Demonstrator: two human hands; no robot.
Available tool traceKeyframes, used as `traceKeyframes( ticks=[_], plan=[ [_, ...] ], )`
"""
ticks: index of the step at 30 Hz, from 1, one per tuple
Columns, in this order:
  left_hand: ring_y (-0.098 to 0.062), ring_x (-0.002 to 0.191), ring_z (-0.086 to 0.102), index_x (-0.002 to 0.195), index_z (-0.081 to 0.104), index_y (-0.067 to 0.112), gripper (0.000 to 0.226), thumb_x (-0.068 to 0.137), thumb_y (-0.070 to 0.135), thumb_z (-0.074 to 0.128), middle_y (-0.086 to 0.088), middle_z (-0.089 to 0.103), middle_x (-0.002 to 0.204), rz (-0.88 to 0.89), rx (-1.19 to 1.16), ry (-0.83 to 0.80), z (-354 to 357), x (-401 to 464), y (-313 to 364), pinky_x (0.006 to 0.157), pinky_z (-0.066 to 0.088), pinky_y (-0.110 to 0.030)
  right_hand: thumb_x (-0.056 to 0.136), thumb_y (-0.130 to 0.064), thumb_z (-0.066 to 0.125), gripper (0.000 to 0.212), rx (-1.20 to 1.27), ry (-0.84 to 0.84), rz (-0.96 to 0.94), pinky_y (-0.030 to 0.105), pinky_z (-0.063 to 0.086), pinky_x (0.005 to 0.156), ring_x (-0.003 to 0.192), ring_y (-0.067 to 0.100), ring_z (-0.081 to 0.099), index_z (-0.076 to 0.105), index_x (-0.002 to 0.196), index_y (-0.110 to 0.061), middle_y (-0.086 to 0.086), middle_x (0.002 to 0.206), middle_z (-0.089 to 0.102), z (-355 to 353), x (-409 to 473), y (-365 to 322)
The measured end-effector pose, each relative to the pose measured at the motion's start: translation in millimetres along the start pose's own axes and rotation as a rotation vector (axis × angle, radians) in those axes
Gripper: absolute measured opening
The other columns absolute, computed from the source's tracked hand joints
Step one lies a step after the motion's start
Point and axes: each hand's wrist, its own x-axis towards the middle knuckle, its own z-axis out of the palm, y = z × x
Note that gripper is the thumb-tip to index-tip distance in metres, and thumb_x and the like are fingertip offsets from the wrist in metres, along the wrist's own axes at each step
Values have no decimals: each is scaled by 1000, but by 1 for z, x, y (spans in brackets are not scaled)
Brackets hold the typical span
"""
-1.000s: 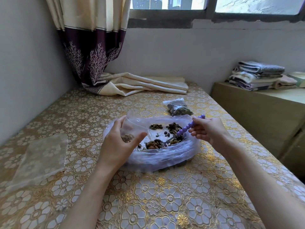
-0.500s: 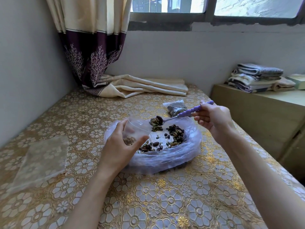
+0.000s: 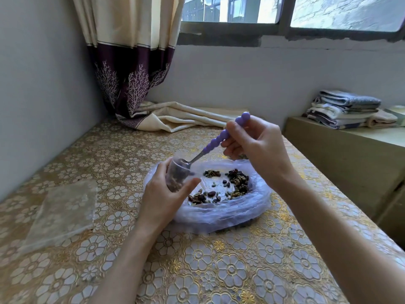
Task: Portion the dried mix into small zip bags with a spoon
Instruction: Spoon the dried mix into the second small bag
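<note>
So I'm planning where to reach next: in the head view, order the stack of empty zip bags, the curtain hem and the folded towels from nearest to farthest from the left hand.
From the left hand:
1. Stack of empty zip bags, flat on the table to its left.
2. Curtain hem, lying at the table's back edge.
3. Folded towels, on the side ledge far right.
</note>
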Motion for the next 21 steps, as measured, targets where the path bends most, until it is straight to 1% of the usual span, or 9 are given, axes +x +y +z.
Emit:
traceKeyframes(
  ticks=[3, 6, 8, 10, 12, 14, 16, 19, 21],
  plan=[
    [2, 61, 63, 120, 41, 31, 83, 55, 82, 53, 10, 62, 78, -7, -113, 50, -1, 0, 3, 53, 50, -12, 94, -2, 51, 13, 8, -82, -87, 27, 49, 54, 58, 18, 59, 59, 82, 0, 2, 72, 69, 2, -2, -3],
    [-4, 55, 64, 104, 47, 31, 69, 54, 78, 57, 2, 64, 67, -50, -215, 117, -5, 2, 5, 48, 50, -16, 94, 1, 47, 14, 103, -73, -110, 32, 51, 58, 61, 21, 59, 58, 86, -3, 8, 77, 68, -1, -3, -4],
    [-4, 58, 65, 98, 51, 25, 67, 56, 77, 58, 3, 66, 69, -62, -258, 170, -9, 3, 5, 51, 51, -17, 95, -2, 46, 15, 196, -4, -86, 30, 51, 58, 62, 20, 60, 58, 87, -6, 10, 76, 66, -4, -2, -3],
    [5, 66, 64, 105, 54, 19, 58, 66, 62, 61, 7, 65, 77, -35, -252, 245, -12, 4, 6, 55, 47, -8, 96, -7, 47, 15, 278, 83, -36, 26, 50, 58, 62, 17, 61, 60, 88, -8, 7, 73, 66, -8, 0, -1],
    [10, 72, 62, 116, 52, 12, 62, 70, 52, 60, 10, 63, 88, -6, -237, 295, -16, 4, 8, 58, 44, -3, 96, -12, 48, 16, 341, 169, 25, 23, 49, 57, 62, 15, 61, 60, 87, -8, 3, 69, 66, -14, 1, 4],
    [12, 74, 61, 117, 52, 13, 70, 66, 61, 57, 12, 62, 90, 4, -265, 335, -21, 4, 9, 61, 44, -3, 97, -13, 48, 18, 363, 241, 75, 21, 49, 55, 60, 13, 61, 60, 85, -8, 1, 66, 67, -21, 2, 10],
    [12, 74, 62, 113, 52, 18, 71, 63, 69, 54, 10, 63, 91, -15, -296, 371, -26, 5, 10, 61, 45, -4, 97, -13, 47, 19, 316, 272, 125, 20, 48, 55, 58, 11, 60, 59, 83, -8, -1, 63, 67, -29, 1, 19],
    [13, 71, 60, 109, 51, 22, 54, 67, 56, 55, 11, 62, 88, -13, -270, 372, -26, 5, 11, 60, 43, -2, 96, -9, 48, 17, 106, 226, 209, 20, 47, 53, 55, 8, 59, 58, 84, -6, 0, 63, 67, -40, -5, 37],
    [16, 73, 60, 109, 51, 22, 52, 67, 54, 56, 14, 61, 88, -11, -262, 347, -24, 5, 13, 61, 43, -1, 95, -9, 49, 15, -45, 174, 250, 21, 46, 53, 57, 11, 58, 58, 85, -3, 7, 69, 64, -45, -10, 49]
  ],
)
